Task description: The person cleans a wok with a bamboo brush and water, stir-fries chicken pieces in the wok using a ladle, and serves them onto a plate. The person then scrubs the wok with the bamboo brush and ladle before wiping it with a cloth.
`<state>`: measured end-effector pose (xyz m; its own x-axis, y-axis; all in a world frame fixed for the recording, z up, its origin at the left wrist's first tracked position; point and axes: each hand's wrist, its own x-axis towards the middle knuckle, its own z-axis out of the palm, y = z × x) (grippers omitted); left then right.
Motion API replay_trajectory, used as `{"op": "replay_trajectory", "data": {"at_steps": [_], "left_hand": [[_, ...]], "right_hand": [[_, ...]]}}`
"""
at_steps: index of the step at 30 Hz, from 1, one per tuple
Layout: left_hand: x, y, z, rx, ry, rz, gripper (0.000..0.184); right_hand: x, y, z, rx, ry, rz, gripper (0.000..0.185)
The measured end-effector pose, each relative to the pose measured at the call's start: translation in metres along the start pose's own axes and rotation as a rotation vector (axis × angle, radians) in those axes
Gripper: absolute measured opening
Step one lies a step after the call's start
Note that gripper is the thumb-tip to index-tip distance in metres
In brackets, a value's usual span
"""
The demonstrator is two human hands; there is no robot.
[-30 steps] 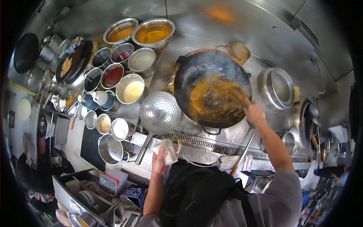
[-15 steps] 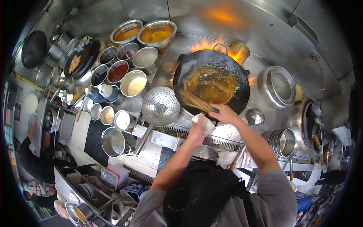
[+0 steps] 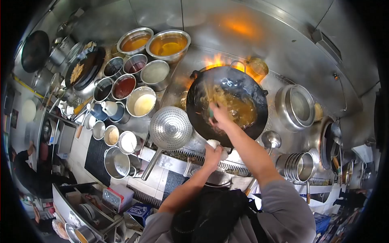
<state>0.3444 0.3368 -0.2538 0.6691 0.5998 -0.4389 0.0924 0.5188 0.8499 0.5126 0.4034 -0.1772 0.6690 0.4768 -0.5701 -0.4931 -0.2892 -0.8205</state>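
A large black wok [image 3: 247, 131] sits over flames on the stove, with cloudy brownish liquid inside. My right hand [image 3: 221, 116] reaches over its near left part, closed round a bamboo wok brush [image 3: 208, 94] with a green band. The brush stands steeply, its bristle end against the wok's left inner wall and blurred by motion. At the wok's near edge my left hand [image 3: 212, 157] is closed on a folded white cloth [image 3: 214, 143]. Whether the cloth grips a wok handle is hidden.
Left of the wok lies a perforated strainer [image 3: 170, 127], its handle toward me. Several metal pots of sauces [image 3: 123, 87] and two bowls of amber liquid [image 3: 167, 43] stand farther left. A ladle [image 3: 271, 139] and stacked pans [image 3: 300, 166] are on the right. Flames [image 3: 214, 60] rise behind the wok.
My right hand has swung the brush forward and left, from the near rim into the wok, turning it steeper. My left hand stays on the cloth near the rim. The view has shifted slightly.
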Motion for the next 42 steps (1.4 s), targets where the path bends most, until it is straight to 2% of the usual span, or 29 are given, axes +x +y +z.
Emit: {"op": "replay_trajectory", "data": {"at_steps": [1,2,4,5,6,8,9,10,12,13,15,16,17,19,20,21,22,23,26,28,30,32,33,34,36,38,40,41,42], "left_hand": [[0.009,-0.018,-0.005,-0.014,-0.016,0.023,0.039],[0.009,-0.022,-0.008,-0.015,-0.024,0.020,0.039],[0.017,-0.017,-0.017,0.189,-0.120,-0.147,0.039],[0.020,-0.028,-0.013,0.049,-0.090,-0.042,0.040],[0.018,-0.030,-0.010,0.050,-0.099,-0.032,0.040],[0.011,-0.023,-0.011,-0.107,-0.119,0.061,0.039],[0.001,-0.001,-0.011,0.084,-0.040,-0.032,0.037],[0.000,0.000,-0.012,0.080,-0.041,-0.041,0.037],[0.004,0.000,-0.014,0.093,-0.062,0.021,0.036],[0.011,-0.007,-0.017,0.026,-0.082,0.031,0.039],[0.020,-0.023,-0.020,0.047,-0.097,0.036,0.041],[0.019,-0.026,-0.026,0.077,-0.106,0.045,0.043],[0.011,-0.012,-0.028,-0.110,-0.159,-0.081,0.049],[-0.004,0.017,-0.031,-0.332,-0.153,-0.231,0.055],[-0.008,0.026,-0.032,-0.395,-0.119,-0.324,0.056],[-0.011,0.025,-0.033,-0.449,-0.135,-0.302,0.062],[-0.011,0.019,-0.031,-0.460,-0.111,-0.305,0.062],[-0.009,0.011,-0.027,-0.441,-0.072,-0.307,0.063],[-0.012,0.024,-0.024,-0.442,0.013,-0.290,0.062],[-0.012,0.038,-0.028,-0.313,-0.057,-0.407,0.062],[-0.010,0.044,-0.030,-0.377,-0.041,-0.366,0.062],[-0.011,0.035,-0.027,-0.291,-0.017,-0.364,0.062],[-0.008,0.024,-0.026,-0.312,-0.017,-0.322,0.060],[-0.012,0.021,-0.026,-0.309,-0.003,-0.326,0.060],[-0.012,0.023,-0.020,-0.297,0.037,-0.197,0.056],[-0.016,0.032,-0.022,-0.193,-0.023,-0.223,0.050],[-0.020,0.031,-0.022,-0.336,-0.019,-0.224,0.048],[-0.019,0.028,-0.022,-0.285,-0.035,-0.218,0.048],[-0.017,0.026,-0.024,-0.233,-0.042,-0.209,0.049]], "right_hand": [[0.009,-0.009,0.012,0.158,0.032,0.027,0.036],[0.010,-0.007,0.024,0.159,0.041,0.025,0.036],[0.012,-0.009,0.053,0.394,0.162,0.097,0.032],[-0.004,-0.005,0.069,0.389,0.151,0.096,0.030],[-0.026,0.003,0.078,0.385,0.140,0.096,0.028],[-0.014,0.003,0.066,0.376,0.094,0.096,0.027],[0.029,0.003,0.041,0.432,0.096,0.130,0.032],[0.057,0.000,0.023,0.483,0.100,0.169,0.038],[0.066,-0.034,0.018,0.413,0.330,0.028,0.037],[0.051,-0.040,0.021,0.407,0.331,0.030,0.037],[0.017,-0.032,0.031,0.295,0.265,-0.017,0.038],[0.016,-0.013,0.013,0.181,0.103,0.000,0.050],[0.008,0.007,-0.002,0.095,0.057,0.016,0.064],[-0.058,0.007,-0.015,-0.369,0.019,-0.008,0.062],[-0.067,0.027,-0.039,-0.641,-0.050,-0.174,0.061],[-0.095,0.022,-0.048,-0.914,-0.069,-0.178,0.062],[-0.103,0.049,-0.081,-1.099,-0.079,-0.527,0.063],[-0.141,0.018,-0.085,-1.195,-0.153,-0.333,0.063],[-0.158,-0.020,-0.150,-1.612,-0.085,-0.152,0.062],[-0.116,-0.026,-0.172,-1.739,0.161,-0.134,0.062],[-0.049,-0.014,-0.179,-1.508,0.210,-0.316,0.061],[0.002,0.011,-0.149,-1.357,0.263,-0.440,0.060],[0.009,0.017,-0.124,-1.332,0.274,-0.400,0.060],[0.003,0.026,-0.099,-1.302,0.300,-0.356,0.059],[-0.016,0.043,-0.075,-1.297,0.272,-0.465,0.059],[-0.057,0.039,-0.067,-1.413,0.143,-0.303,0.060],[-0.089,0.046,-0.099,-1.511,0.049,-0.356,0.062],[-0.116,0.027,-0.104,-1.600,0.023,-0.231,0.065],[-0.114,0.023,-0.130,-1.594,0.068,-0.205,0.065]]}}
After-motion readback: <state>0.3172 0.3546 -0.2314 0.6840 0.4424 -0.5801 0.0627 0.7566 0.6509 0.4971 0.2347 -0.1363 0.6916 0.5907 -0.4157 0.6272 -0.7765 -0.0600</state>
